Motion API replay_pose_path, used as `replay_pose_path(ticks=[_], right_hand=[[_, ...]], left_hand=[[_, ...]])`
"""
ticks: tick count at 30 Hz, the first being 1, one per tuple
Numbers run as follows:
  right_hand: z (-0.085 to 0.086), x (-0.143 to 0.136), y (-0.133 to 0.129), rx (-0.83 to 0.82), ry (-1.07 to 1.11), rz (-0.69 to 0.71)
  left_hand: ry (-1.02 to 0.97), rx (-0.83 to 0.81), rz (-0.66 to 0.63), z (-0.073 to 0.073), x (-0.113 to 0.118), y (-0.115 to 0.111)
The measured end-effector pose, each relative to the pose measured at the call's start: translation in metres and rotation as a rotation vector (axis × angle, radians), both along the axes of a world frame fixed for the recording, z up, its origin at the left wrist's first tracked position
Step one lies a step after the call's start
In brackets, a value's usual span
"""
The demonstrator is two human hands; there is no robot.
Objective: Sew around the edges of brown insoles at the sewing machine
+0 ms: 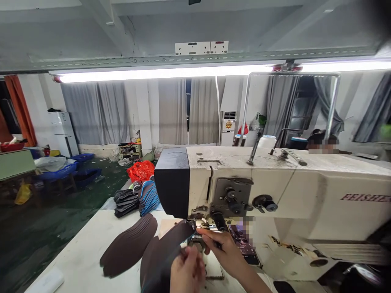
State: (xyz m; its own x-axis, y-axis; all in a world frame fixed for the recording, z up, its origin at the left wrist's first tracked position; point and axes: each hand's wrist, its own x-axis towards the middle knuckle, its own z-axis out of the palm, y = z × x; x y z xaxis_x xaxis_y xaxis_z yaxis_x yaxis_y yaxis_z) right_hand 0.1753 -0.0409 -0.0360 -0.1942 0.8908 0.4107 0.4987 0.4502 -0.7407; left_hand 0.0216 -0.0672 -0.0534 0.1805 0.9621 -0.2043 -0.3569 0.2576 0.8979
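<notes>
A dark brown insole (171, 248) with a blue edge lies at the presser foot (203, 224) of a sewing machine (232, 195). My left hand (187, 268) is beside its near part, fingers curled together and slightly blurred; what they hold is hidden. My right hand (224, 250) reaches in from the right, its index finger by the presser foot at the insole's edge. The other fingers are closed around a small dark object, too little of which shows to name. To the left, a fanned stack of brown insoles (130, 244) rests on the white table (82, 248).
Behind the stack are bundles of black pieces (126, 200) and blue-edged pieces (149, 197), with a red plastic bag (141, 171) beyond. A phone (244, 244) leans under the machine arm. A white object (49, 280) lies at the table's near left edge.
</notes>
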Motion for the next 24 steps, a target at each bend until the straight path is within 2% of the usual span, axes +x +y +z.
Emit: replay_pose_path(ticks=[2, 4, 5, 6, 7, 9, 11, 17, 20, 24], right_hand=[[0.000, -0.001, -0.001, 0.003, 0.008, 0.003], [-0.001, -0.001, -0.002, 0.008, 0.021, 0.008], [-0.001, -0.001, -0.002, 0.009, 0.028, 0.011], [-0.002, 0.000, -0.002, 0.009, 0.034, 0.014], [-0.002, 0.000, -0.001, 0.008, 0.040, 0.016], [-0.002, 0.000, 0.000, 0.008, 0.046, 0.020], [-0.002, 0.001, 0.001, 0.009, 0.045, 0.019], [-0.005, 0.003, 0.003, -0.019, 0.005, -0.006], [-0.006, 0.004, 0.005, -0.036, -0.014, -0.020], [-0.008, 0.004, 0.005, -0.046, -0.029, -0.033]], left_hand=[[0.106, 0.157, 0.044, 0.015, -0.018, 0.003], [0.236, 0.312, 0.172, 0.036, -0.039, 0.019], [0.289, 0.300, 0.080, 0.047, -0.049, 0.030], [0.325, 0.249, -0.087, 0.057, -0.058, 0.041], [0.339, 0.226, -0.187, 0.065, -0.066, 0.050], [0.340, 0.176, -0.354, 0.072, -0.074, 0.059], [0.283, 0.159, -0.396, 0.066, -0.074, 0.055], [0.045, 0.215, -0.240, 0.032, -0.048, 0.020], [-0.041, 0.221, -0.219, 0.022, -0.041, 0.017], [-0.023, 0.246, -0.200, 0.008, -0.042, 0.018]])
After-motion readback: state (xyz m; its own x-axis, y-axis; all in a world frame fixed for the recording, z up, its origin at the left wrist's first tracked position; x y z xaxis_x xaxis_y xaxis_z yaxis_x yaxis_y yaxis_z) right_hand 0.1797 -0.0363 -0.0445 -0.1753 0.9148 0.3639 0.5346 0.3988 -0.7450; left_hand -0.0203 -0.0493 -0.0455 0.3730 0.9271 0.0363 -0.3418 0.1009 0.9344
